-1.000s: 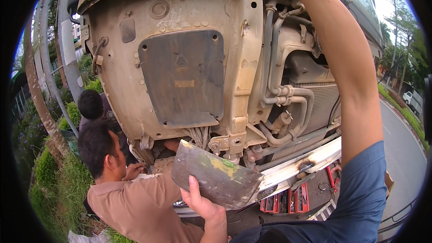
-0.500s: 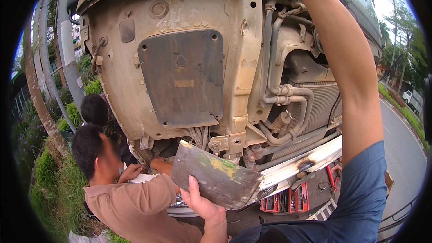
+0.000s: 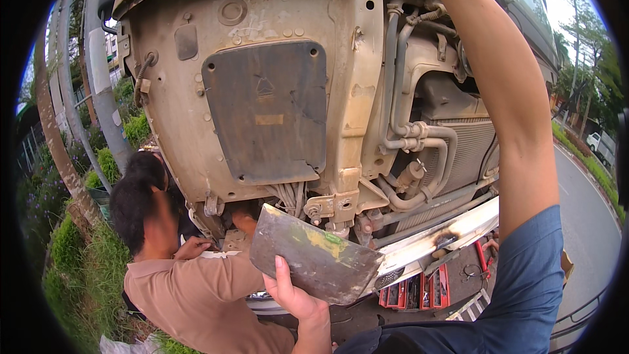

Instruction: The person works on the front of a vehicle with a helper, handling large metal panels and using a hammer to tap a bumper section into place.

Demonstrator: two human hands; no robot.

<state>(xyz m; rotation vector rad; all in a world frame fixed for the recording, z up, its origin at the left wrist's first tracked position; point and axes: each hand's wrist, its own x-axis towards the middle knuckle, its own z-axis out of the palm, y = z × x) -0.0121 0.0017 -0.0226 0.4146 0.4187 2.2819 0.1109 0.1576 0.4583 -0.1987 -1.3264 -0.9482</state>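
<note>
A stiff, dark rectangular plate, scuffed and smeared with yellow and green, tilts in front of the vehicle's lower front. My left hand grips its lower left part, with one digit pressed on the near face and the other fingers hidden behind. My right arm reaches up along the right side past the top edge, so the right hand is out of sight. Behind the plate is the dusty exposed front panel with a dark cover on it. Pipes and a radiator lie beside my right arm.
At the left, a co-worker in a brown shirt reaches under the panel, close to the plate. Another person's dark-haired head is behind. A white bumper crosses below the radiator; a red toolbox with tools sits on the ground.
The co-worker in brown has shifted a little, head lower and one arm further under the panel. The second person's head has moved lower. My left hand and the plate stay almost still.
</note>
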